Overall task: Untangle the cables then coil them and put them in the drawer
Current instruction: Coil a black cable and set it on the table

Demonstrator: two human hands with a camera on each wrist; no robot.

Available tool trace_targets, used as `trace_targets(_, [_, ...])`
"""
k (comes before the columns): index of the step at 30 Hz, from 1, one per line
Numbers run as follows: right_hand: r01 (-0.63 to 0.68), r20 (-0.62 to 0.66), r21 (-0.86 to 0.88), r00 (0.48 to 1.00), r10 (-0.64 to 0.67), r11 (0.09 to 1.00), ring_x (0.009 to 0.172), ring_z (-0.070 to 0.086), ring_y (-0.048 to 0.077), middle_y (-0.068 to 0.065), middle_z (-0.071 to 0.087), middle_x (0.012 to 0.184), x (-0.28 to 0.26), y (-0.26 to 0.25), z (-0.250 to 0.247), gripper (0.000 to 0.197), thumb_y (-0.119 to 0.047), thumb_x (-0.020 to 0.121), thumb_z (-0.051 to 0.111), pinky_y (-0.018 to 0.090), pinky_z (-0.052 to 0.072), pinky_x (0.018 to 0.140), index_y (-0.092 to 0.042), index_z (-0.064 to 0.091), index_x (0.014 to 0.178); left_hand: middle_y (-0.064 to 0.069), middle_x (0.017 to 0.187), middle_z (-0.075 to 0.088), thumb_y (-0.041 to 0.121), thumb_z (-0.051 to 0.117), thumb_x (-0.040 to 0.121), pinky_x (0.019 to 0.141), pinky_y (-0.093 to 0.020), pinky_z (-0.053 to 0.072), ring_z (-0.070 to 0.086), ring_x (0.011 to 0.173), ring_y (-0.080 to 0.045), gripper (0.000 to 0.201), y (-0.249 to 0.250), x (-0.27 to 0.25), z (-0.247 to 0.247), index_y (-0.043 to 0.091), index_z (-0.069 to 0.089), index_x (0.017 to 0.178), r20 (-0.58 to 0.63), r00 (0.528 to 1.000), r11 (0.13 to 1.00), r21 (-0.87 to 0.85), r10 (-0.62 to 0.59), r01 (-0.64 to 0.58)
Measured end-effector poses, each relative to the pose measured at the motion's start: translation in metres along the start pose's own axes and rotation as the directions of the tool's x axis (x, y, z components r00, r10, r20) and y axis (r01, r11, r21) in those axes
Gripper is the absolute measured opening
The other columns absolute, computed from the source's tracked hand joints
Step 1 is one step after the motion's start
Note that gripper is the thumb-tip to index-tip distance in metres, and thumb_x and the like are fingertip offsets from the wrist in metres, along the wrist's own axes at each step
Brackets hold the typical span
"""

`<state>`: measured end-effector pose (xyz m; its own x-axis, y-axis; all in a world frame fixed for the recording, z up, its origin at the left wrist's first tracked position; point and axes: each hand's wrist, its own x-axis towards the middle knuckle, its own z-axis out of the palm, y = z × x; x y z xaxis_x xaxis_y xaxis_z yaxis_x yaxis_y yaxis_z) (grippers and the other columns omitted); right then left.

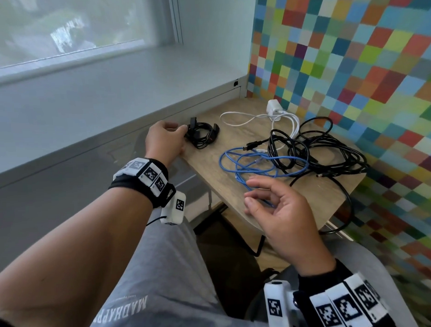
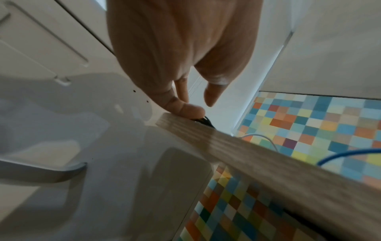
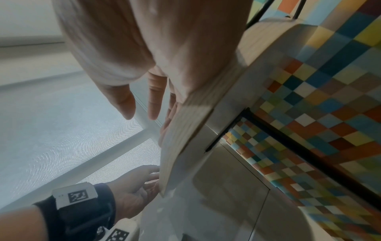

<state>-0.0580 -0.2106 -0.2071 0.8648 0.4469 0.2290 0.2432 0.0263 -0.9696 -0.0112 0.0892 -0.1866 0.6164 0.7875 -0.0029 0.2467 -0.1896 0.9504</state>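
Your small wood-grain table (image 1: 217,163) with rounded corners carries every cable. Your left hand (image 1: 163,140) rests at its far-left edge, fingertips touching the small coiled black cable (image 1: 201,134); whether they grip it, you cannot tell. Your right hand (image 1: 277,210) hovers over the near edge, fingers loosely curled and holding nothing, just above the loose thin blue cable (image 1: 253,162). That blue loop overlaps a glossy long tangled black cable (image 1: 326,149), which crosses the smooth white cable (image 1: 247,119) near its white charger plug (image 1: 274,107). A multicoloured chequered wall (image 1: 352,60) stands close behind.
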Motion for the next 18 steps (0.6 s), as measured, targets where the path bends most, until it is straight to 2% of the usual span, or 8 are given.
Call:
trace_targets(3, [0.004, 0.005, -0.011, 1.000, -0.004, 1.000, 0.104, 0.073, 0.022, 0.003, 0.072, 0.116, -0.001, -0.001, 0.000, 0.031, -0.003, 0.091, 0.076, 0.047, 0.065, 0.081, -0.023, 0.073, 0.114, 0.009, 0.101, 0.068, 0.031, 0.071, 0.084, 0.084, -0.034, 0.057, 0.067, 0.090, -0.016, 0.018, 0.003, -0.013, -0.001, 0.028, 0.074, 0.101, 0.034, 0.989, 0.969, 0.202, 0.141, -0.145])
trace_targets(6, [0.004, 0.007, -0.011, 1.000, -0.004, 1.000, 0.104, 0.073, 0.021, 0.002, 0.072, 0.115, -0.002, -0.002, 0.000, 0.031, -0.003, 0.091, 0.076, 0.046, 0.065, 0.081, -0.023, 0.073, 0.114, 0.007, 0.109, 0.054, 0.023, 0.070, 0.087, 0.088, -0.023, 0.042, 0.056, 0.096, -0.013, 0.018, 0.001, -0.019, 0.005, 0.029, 0.076, 0.104, 0.132, 0.953, 0.872, 0.385, 0.273, -0.303])
trace_targets(9, [-0.001, 0.004, -0.004, 1.000, 0.001, 1.000, 0.104, 0.073, 0.020, 0.001, 0.072, 0.116, -0.002, -0.002, 0.000, 0.031, -0.002, 0.091, 0.075, 0.046, 0.065, 0.081, -0.022, 0.073, 0.114, 0.009, 0.113, 0.049, 0.031, 0.072, 0.086, 0.094, -0.027, 0.045, 0.057, 0.103, -0.016, 0.027, 0.005, -0.021, 0.010, 0.035, 0.074, 0.113, 0.231, 0.928, 0.796, 0.478, 0.293, -0.371])
trace_targets(13, [-0.004, 0.005, -0.004, 1.000, 0.004, 1.000, 0.104, 0.073, 0.021, 0.003, 0.072, 0.117, -0.002, -0.001, 0.000, 0.031, -0.003, 0.091, 0.076, 0.049, 0.064, 0.082, -0.023, 0.073, 0.114, 0.002, 0.129, 0.048, 0.041, 0.067, 0.088, 0.101, -0.032, 0.047, 0.058, 0.115, -0.023, 0.039, 0.015, -0.020, 0.014, 0.039, 0.069, 0.126, 0.349, 0.899, 0.677, 0.596, 0.266, -0.432])
trace_targets(16, [-0.001, 0.006, -0.007, 1.000, 0.001, 1.000, 0.104, 0.073, 0.021, 0.002, 0.072, 0.117, -0.002, 0.000, 0.000, 0.031, -0.003, 0.091, 0.076, 0.050, 0.064, 0.081, -0.023, 0.073, 0.114, -0.001, 0.137, 0.043, 0.040, 0.062, 0.090, 0.105, -0.032, 0.042, 0.054, 0.121, -0.025, 0.040, 0.021, -0.021, 0.014, 0.034, 0.069, 0.129, 0.423, 0.875, 0.617, 0.630, 0.237, -0.472])
trace_targets(18, [-0.001, 0.004, -0.005, 1.000, 0.001, 1.000, 0.104, 0.073, 0.021, 0.002, 0.072, 0.116, -0.001, 0.000, 0.000, 0.031, -0.002, 0.091, 0.075, 0.050, 0.064, 0.081, -0.023, 0.073, 0.114, -0.002, 0.136, 0.043, 0.038, 0.062, 0.089, 0.100, -0.031, 0.043, 0.055, 0.119, -0.026, 0.040, 0.021, -0.019, 0.013, 0.031, 0.070, 0.128, 0.445, 0.863, 0.577, 0.649, 0.240, -0.496])
